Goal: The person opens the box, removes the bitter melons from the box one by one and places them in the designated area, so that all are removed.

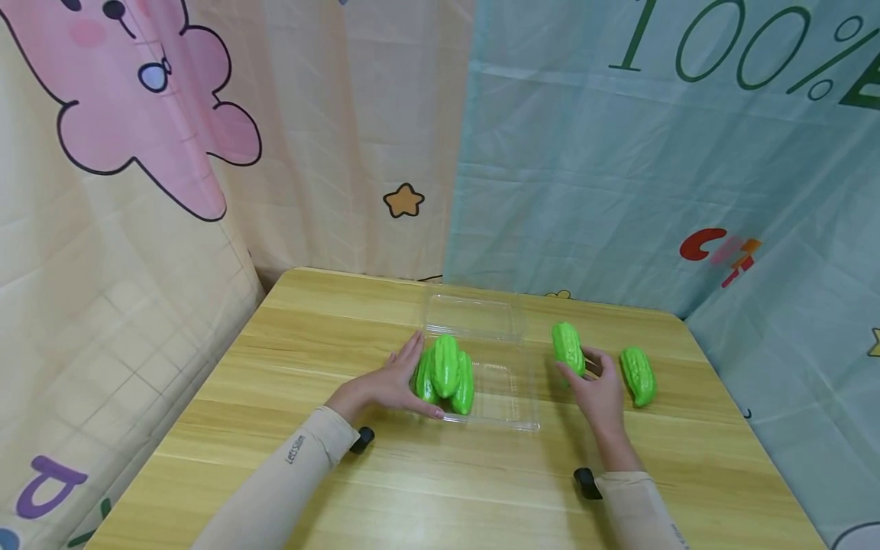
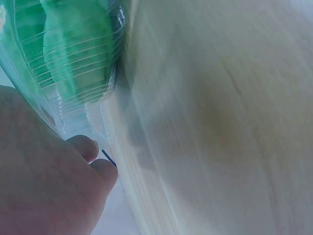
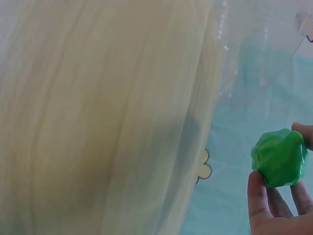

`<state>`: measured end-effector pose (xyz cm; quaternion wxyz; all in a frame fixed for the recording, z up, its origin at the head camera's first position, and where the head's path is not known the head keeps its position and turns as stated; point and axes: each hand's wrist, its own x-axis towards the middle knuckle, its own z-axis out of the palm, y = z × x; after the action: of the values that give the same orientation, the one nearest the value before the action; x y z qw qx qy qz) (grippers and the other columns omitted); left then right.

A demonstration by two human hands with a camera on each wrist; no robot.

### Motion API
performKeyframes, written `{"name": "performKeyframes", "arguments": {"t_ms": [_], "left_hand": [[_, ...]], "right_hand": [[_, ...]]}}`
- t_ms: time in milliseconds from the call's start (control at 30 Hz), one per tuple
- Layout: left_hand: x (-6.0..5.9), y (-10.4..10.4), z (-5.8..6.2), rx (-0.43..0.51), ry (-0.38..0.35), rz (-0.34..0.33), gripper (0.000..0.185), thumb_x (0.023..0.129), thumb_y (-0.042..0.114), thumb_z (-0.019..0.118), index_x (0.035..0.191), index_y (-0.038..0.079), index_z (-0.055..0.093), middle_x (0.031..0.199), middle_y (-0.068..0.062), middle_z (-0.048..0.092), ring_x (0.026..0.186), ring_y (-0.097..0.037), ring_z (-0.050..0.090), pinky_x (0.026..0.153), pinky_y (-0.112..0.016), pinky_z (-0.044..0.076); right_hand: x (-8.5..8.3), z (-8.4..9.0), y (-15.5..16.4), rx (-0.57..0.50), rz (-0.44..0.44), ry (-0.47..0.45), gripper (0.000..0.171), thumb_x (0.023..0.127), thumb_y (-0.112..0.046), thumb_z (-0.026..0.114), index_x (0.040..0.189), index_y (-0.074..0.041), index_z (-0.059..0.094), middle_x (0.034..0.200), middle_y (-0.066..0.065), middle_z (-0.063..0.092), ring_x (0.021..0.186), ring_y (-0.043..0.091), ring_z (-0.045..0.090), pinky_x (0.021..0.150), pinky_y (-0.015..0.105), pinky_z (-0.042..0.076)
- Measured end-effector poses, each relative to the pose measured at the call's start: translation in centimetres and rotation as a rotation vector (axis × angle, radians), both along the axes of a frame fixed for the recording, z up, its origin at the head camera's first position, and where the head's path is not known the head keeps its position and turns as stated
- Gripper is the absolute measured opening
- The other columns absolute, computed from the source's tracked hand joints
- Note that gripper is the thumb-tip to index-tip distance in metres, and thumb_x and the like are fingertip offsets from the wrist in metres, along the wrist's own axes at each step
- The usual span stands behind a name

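Behind, "100%" curtain; left hand flat against tray, right hand gripping gourd.

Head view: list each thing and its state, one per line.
Clear box: lid open, on the table.
Three gourds: piled in the box.
Left hand: resting against the box.
Right hand: gripping a gourd.
Last gourd: lying loose on the table.
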<state>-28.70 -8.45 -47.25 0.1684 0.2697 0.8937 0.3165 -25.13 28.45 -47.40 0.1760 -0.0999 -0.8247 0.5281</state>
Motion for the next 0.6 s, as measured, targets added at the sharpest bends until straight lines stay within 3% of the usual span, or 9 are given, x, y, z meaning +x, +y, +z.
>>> {"name": "performKeyframes", "arguments": {"t_ms": [100, 367, 600], "left_hand": [[0.0, 0.0, 0.0, 0.002, -0.002, 0.001, 0.148, 0.069, 0.065, 0.084, 0.157, 0.008, -0.019, 0.165, -0.009, -0.024, 0.150, -0.023, -0.015, 0.120, -0.048, -0.004], [0.1, 0.0, 0.2, 0.006, 0.006, -0.005, 0.147, 0.069, 0.065, 0.084, 0.158, 0.005, -0.016, 0.165, -0.010, -0.023, 0.150, -0.024, -0.014, 0.120, -0.049, -0.003], [0.1, -0.1, 0.3, 0.010, 0.001, -0.004, 0.147, 0.069, 0.064, 0.084, 0.158, 0.005, -0.016, 0.165, -0.010, -0.023, 0.150, -0.024, -0.014, 0.120, -0.049, -0.004]], "right_hand": [[0.0, -0.4, 0.8, 0.003, -0.029, -0.007, 0.064, 0.089, -0.026, 0.080, 0.140, 0.002, 0.051, 0.137, 0.020, 0.054, 0.125, 0.034, 0.053, 0.096, 0.036, 0.048], [0.1, -1.0, 2.8, -0.023, -0.085, -0.038, 0.065, 0.090, -0.022, 0.079, 0.142, 0.003, 0.049, 0.136, 0.023, 0.054, 0.122, 0.033, 0.054, 0.078, 0.009, 0.042], [0.0, -1.2, 4.2, 0.084, -0.140, -0.050, 0.064, 0.089, -0.022, 0.080, 0.140, 0.004, 0.051, 0.129, 0.024, 0.058, 0.116, 0.032, 0.055, 0.078, 0.016, 0.042]]}}
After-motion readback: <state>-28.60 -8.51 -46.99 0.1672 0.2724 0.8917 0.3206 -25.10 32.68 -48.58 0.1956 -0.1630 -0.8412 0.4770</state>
